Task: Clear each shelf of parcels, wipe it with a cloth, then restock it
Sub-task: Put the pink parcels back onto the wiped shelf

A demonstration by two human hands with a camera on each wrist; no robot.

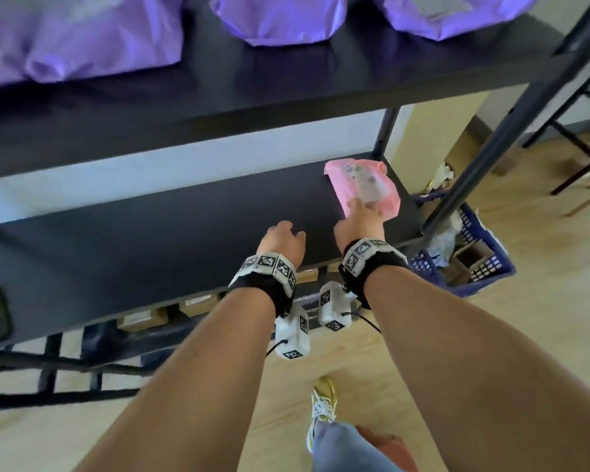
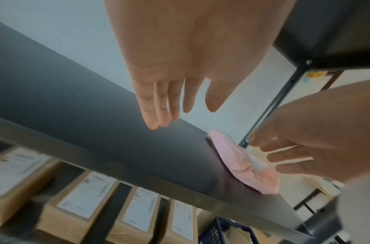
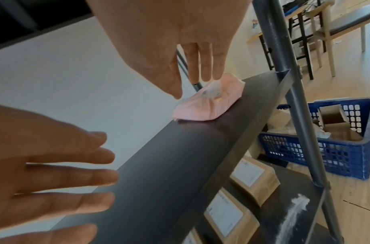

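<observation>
Head view: both bare forearms reach over the dark middle shelf (image 1: 191,233) of a metal rack. The right hand (image 1: 361,216) lies with straight fingers on the near edge of a pink parcel (image 1: 365,185), which sits at the shelf's right end, close to the rear post. Its grip is wide, closed round nothing. The left hand (image 1: 283,241) hovers just left of it above the shelf's front edge; from this angle I cannot tell how its fingers lie. Purple parcels (image 1: 276,18) rest on the shelf above. A blue crate (image 1: 491,267) holding cartons stands on the wooden floor beside the rack's right end.

Left wrist view: the left hand (image 2: 179,57) shows a flat palm with straight fingers (image 2: 152,107) held together above the dark shelf (image 2: 85,105), holding nothing, its grip wide. The pink parcel (image 2: 242,161) lies further along the shelf, with the right hand (image 2: 317,137) just beside it. Brown boxes (image 2: 81,208) with white labels stand in a row on the lower shelf.

Right wrist view: the right hand (image 3: 175,33) points down, its fingertips (image 3: 206,74) at the top of the pink parcel (image 3: 209,102), the thumb apart from it. The left hand (image 3: 44,165) is spread wide at the near left. The blue crate (image 3: 336,148) sits beyond the rack post (image 3: 294,99).
</observation>
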